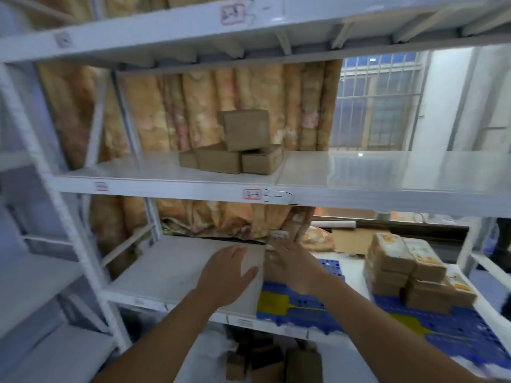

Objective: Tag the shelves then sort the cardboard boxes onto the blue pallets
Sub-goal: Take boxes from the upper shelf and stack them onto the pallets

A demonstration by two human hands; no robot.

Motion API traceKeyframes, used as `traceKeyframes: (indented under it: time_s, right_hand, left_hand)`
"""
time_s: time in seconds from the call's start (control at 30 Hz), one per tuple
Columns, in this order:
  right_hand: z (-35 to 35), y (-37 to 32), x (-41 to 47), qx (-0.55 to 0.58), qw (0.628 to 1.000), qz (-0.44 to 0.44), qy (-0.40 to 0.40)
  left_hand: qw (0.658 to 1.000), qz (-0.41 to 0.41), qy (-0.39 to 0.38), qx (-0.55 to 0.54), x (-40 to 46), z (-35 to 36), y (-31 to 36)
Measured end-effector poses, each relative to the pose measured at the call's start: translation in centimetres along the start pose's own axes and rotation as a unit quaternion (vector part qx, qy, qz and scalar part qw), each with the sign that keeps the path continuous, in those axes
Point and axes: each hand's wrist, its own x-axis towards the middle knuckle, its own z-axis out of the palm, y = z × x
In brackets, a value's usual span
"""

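Note:
Both my hands press on one cardboard box (253, 262) on the lower shelf (177, 266), beside the left edge of a blue pallet (298, 302). My left hand (225, 277) lies flat against the box's left face, fingers spread. My right hand (293, 268) grips its right side. A second blue pallet (448, 324) to the right carries a stack of several cardboard boxes (406, 272). Three more boxes (237, 145) are piled on the middle shelf. Red-bordered tags sit on the middle shelf beam (252, 194) and the top beam (232, 13). The picture is motion-blurred.
White steel uprights (69, 217) frame the rack on the left. A patterned curtain (193, 111) hangs behind it, and a barred window (378, 103) is at the right. Loose boxes (262, 357) lie below the lower shelf. A paper roll and an open carton (356, 239) sit behind the pallets.

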Motion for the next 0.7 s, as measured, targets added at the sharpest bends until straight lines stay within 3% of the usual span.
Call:
traceKeyframes:
  time_s: [0.37, 0.7]
  right_hand:
    - [-2.0, -13.8, 7.1, 0.012, 0.99, -0.139, 0.016]
    - [-5.8, -18.6, 15.1, 0.023, 0.971, -0.224, 0.082]
  left_hand:
    - [0.992, -0.067, 0.095, 0.045, -2.6, -9.4, -11.0]
    - [0.974, -0.092, 0.204, 0.023, 2.0, -14.2, -15.3]
